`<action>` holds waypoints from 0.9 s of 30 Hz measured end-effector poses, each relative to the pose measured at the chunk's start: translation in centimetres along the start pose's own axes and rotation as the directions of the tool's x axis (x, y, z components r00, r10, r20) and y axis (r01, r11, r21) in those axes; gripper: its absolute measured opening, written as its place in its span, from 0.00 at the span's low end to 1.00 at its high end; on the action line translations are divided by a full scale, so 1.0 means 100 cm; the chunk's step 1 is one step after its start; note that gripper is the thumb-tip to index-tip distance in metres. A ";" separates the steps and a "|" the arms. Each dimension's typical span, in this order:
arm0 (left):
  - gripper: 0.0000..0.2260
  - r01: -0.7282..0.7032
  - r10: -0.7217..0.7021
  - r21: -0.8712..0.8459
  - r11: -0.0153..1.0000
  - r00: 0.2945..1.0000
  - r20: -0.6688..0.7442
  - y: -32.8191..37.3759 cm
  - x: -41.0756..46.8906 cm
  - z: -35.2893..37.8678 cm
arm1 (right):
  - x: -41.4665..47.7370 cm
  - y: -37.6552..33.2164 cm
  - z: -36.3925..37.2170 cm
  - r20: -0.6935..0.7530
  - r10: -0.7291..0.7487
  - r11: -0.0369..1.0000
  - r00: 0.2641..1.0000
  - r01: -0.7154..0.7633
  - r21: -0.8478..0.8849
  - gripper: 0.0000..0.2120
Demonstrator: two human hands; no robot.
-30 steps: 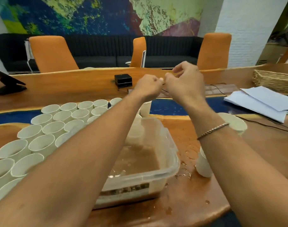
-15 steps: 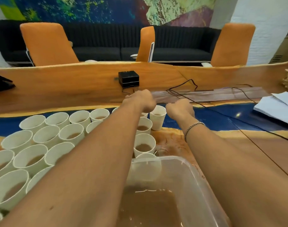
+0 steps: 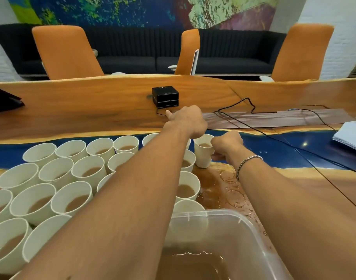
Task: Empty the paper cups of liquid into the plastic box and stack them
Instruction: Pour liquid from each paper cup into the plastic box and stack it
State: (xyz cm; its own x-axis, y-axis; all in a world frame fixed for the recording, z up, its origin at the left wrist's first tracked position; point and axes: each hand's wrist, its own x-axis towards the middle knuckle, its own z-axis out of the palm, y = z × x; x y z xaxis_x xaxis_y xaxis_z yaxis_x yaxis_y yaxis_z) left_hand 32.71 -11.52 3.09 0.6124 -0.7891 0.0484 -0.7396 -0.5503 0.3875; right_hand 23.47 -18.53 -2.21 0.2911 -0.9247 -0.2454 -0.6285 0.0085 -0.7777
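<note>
Paper cup (image 3: 203, 158) of brown liquid, at the far end of the cluster in mid-frame, gripped at its side by the right hand (image 3: 226, 143).

The step looks like pick-up for pouring. Next comes a level lift and a carry back to the plastic box (image 3: 223, 214) at bottom centre. The left hand (image 3: 188, 122) hangs curled over a neighbouring cup, thumb out; whether it holds anything cannot be told. Filled cups (image 3: 88, 170) crowd the left. Wet tabletop (image 3: 229, 184) gives open room toward the box, and a cable (image 3: 274, 136) crosses on the right.
</note>
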 end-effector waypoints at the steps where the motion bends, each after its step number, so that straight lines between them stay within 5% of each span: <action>1: 0.12 0.004 -0.004 -0.016 1.000 1.000 -0.017 -0.002 -0.002 -0.001 | -0.001 0.000 -0.003 -0.010 0.001 1.000 1.000 -0.001 0.006 0.13; 6: 0.10 0.025 -0.033 -0.111 0.994 0.997 -0.067 -0.009 -0.019 -0.009 | -0.021 -0.013 -0.026 -0.070 -0.036 0.999 0.997 0.038 0.024 0.06; 18: 0.14 0.074 -0.154 -0.465 0.882 0.979 -0.137 0.010 -0.112 -0.092 | -0.135 -0.063 -0.096 -0.064 -0.292 0.951 0.954 0.297 0.089 0.11; 27: 0.09 0.027 -0.077 -0.358 0.933 0.989 -0.126 0.017 -0.204 -0.139 | -0.226 -0.061 -0.126 0.015 -0.406 0.908 0.914 0.402 0.118 0.11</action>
State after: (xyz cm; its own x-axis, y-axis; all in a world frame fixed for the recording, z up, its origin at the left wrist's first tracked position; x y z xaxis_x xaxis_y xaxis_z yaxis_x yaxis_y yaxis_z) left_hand 22.82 7.43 15.59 0.6975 -0.7039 0.1343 -0.5742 -0.4369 0.6924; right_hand 11.58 -2.45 15.38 0.5317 -0.8429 0.0832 -0.3691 -0.3190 -0.8729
